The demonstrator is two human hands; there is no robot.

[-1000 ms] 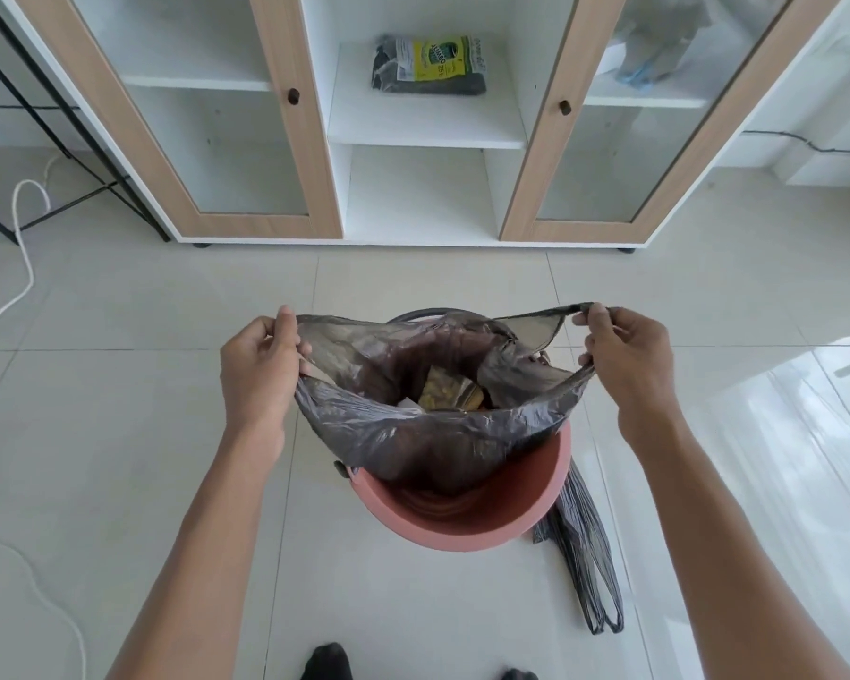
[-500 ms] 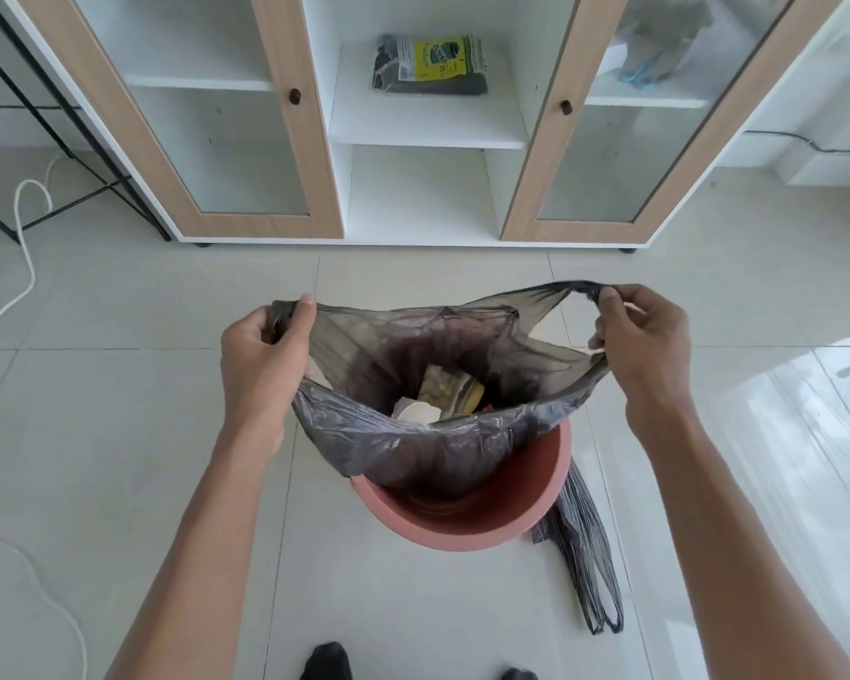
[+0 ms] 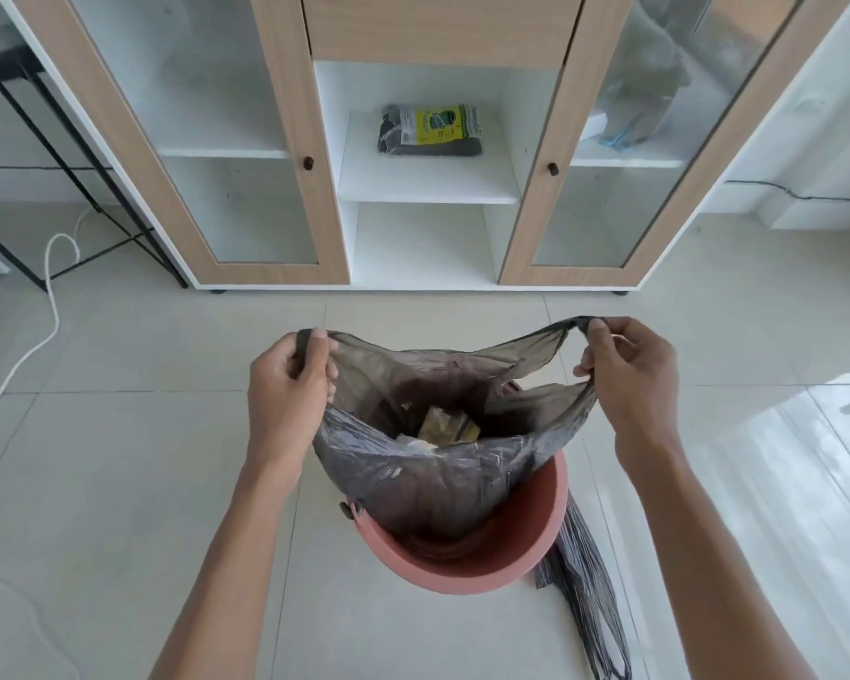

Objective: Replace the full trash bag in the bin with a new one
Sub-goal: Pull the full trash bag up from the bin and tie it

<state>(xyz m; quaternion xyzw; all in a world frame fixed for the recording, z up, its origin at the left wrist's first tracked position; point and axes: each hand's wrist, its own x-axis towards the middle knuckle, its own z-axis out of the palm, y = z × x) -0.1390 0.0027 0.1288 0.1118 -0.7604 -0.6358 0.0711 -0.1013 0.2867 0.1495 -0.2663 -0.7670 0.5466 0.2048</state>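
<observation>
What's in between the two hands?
In the head view, the full trash bag stretches between the left hand and the right hand, its mouth open over the pink bin, rubbish showing inside.

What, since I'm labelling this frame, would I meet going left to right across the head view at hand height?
white cable → left hand → full trash bag → right hand

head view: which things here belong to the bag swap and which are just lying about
Job: full trash bag, gripped by left hand and right hand; pink bin; flat grey bag on the floor; likely the yellow-labelled bag pack.
Lying about: white cable; black metal frame; cabinet.
</observation>
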